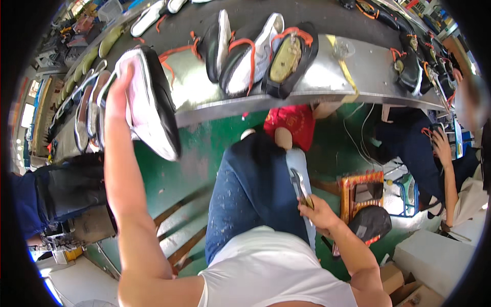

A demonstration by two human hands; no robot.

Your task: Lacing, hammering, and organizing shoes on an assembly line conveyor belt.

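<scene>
Left arm stretched up and forward, forearm rising from lower left of view, elbow nearly straight. Left hand (120, 87) raised beside the metal conveyor table (327, 77), at its near edge, fingers clamped on the upper end of a shoe (153, 105), back of hand toward camera. Right arm bent, forearm coming in from lower right, well below the table edge. Right hand (319, 210) low by the right thigh, fingers curled round the handles of pliers (300, 187), wrist roughly straight. Both legs bent, seated, knees pointing toward the table.
</scene>
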